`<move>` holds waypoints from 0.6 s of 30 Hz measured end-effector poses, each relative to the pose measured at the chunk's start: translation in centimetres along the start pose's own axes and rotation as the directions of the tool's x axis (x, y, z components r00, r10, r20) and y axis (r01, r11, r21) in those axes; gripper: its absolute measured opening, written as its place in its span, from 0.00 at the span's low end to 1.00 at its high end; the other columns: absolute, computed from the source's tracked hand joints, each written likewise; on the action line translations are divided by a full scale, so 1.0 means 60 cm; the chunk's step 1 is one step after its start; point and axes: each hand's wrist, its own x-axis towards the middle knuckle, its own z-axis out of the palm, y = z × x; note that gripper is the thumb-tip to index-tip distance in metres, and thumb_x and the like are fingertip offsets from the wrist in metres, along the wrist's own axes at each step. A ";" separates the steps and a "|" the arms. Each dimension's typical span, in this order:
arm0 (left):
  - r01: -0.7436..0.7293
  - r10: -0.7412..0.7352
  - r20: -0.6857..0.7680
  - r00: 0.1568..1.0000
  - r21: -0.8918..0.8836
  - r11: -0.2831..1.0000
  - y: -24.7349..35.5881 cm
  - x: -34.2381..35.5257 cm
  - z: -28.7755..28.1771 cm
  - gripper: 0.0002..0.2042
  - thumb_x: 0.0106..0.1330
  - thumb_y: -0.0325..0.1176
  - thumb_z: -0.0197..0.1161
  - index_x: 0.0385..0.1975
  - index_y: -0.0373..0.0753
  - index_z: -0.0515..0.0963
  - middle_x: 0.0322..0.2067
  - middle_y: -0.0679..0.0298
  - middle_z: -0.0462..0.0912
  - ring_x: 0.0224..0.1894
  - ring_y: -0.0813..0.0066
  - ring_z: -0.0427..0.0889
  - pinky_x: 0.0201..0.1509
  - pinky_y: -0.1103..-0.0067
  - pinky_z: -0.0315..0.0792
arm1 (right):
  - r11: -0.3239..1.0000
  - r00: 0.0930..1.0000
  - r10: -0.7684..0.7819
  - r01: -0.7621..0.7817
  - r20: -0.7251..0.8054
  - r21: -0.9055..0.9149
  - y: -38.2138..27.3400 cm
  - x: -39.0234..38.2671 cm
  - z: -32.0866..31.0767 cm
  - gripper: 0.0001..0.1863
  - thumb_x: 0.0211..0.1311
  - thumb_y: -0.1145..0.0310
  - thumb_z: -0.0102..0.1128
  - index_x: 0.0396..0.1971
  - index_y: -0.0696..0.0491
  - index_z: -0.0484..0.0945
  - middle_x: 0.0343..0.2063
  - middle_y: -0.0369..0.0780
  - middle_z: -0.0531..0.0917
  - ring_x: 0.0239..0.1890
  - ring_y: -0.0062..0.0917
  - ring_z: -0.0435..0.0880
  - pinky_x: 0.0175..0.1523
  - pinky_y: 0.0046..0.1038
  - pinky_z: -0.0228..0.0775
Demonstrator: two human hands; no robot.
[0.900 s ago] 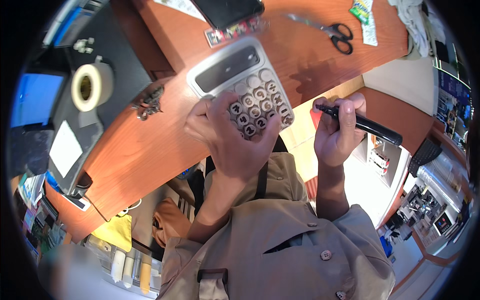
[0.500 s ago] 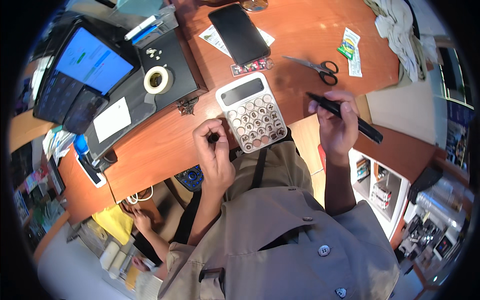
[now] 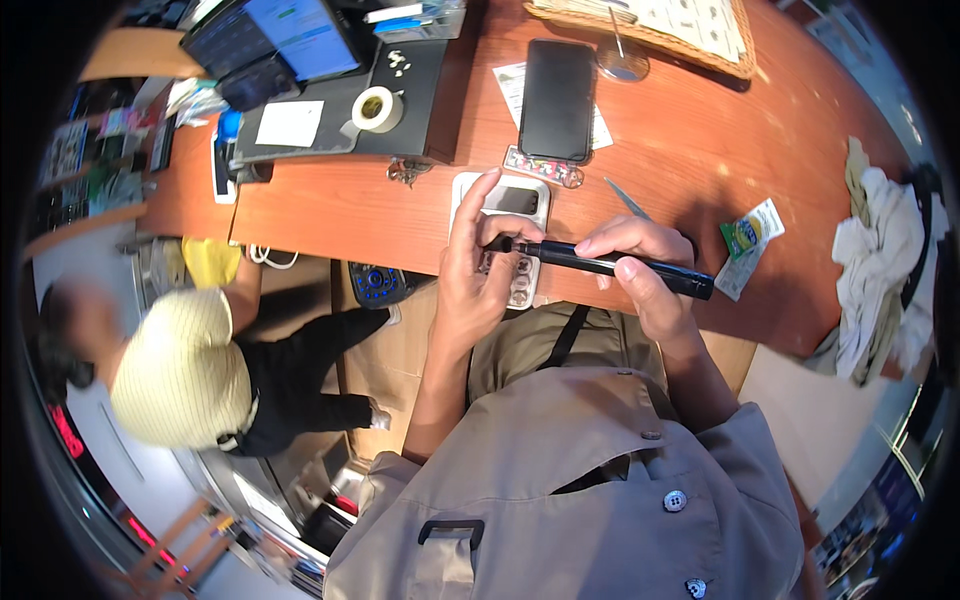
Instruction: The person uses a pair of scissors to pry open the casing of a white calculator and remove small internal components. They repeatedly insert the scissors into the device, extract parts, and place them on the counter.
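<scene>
My left hand (image 3: 473,285) is closed around a small black cap (image 3: 508,244), its index finger pointing upward. My right hand (image 3: 655,300) grips a glossy black marker (image 3: 690,282) lying horizontally, its narrow end meeting the cap between my fingers. Beneath both hands, a white calculator (image 3: 475,185) with round keys rests at the desk's edge, partly hidden. Silver scissors (image 3: 625,195) lie behind my right hand, their handles hidden. A phone (image 3: 556,100) sits farther back on a paper, above a small patterned strip (image 3: 540,167).
A black raised stand (image 3: 415,110) holds a tape roll (image 3: 378,109) and laptop (image 3: 280,40). A wicker tray (image 3: 740,55) is at the back. Green-white packets (image 3: 745,240) and piled cloth (image 3: 875,260) lie right. A person (image 3: 180,365) in pale yellow bends at left.
My left hand left the calculator with the cap. My right hand has since moved leftward, bringing the marker to that cap. The view has shifted, showing more of the person at left.
</scene>
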 end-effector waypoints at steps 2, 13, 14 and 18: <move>-0.010 0.011 -0.023 1.000 0.029 1.000 0.009 -0.008 0.021 0.38 0.65 0.10 0.50 0.77 0.36 0.55 0.42 0.55 0.85 0.45 0.73 0.84 0.52 0.77 0.76 | 0.997 0.997 0.011 -0.005 0.074 -0.072 -0.011 0.002 -0.013 0.15 0.68 0.65 0.59 0.41 0.62 0.86 0.34 0.44 0.88 0.35 0.25 0.86 0.44 0.28 0.75; 0.079 -0.099 0.091 0.991 0.202 0.976 0.047 -0.099 0.127 0.42 0.49 0.20 0.66 0.73 0.39 0.68 0.39 0.59 0.83 0.40 0.65 0.82 0.43 0.70 0.77 | 0.952 0.865 -0.200 0.283 0.461 -0.118 -0.006 -0.034 -0.078 0.08 0.53 0.72 0.60 0.30 0.57 0.85 0.23 0.39 0.79 0.26 0.33 0.78 0.37 0.36 0.71; 0.036 -0.066 0.113 0.991 0.248 0.968 0.050 -0.102 0.131 0.42 0.49 0.20 0.66 0.72 0.38 0.69 0.39 0.57 0.83 0.40 0.62 0.83 0.44 0.69 0.77 | 0.945 0.857 -0.200 0.297 0.475 -0.136 -0.010 -0.042 -0.080 0.09 0.51 0.71 0.60 0.31 0.56 0.86 0.23 0.39 0.77 0.26 0.34 0.75 0.37 0.35 0.71; -0.112 0.058 0.151 0.987 0.376 0.920 0.064 -0.085 0.128 0.41 0.50 0.23 0.68 0.71 0.37 0.69 0.38 0.53 0.84 0.38 0.53 0.81 0.41 0.63 0.76 | 0.895 0.841 -0.291 0.408 0.457 -0.179 -0.017 -0.038 -0.082 0.10 0.50 0.71 0.62 0.33 0.55 0.86 0.23 0.37 0.79 0.26 0.32 0.74 0.38 0.34 0.71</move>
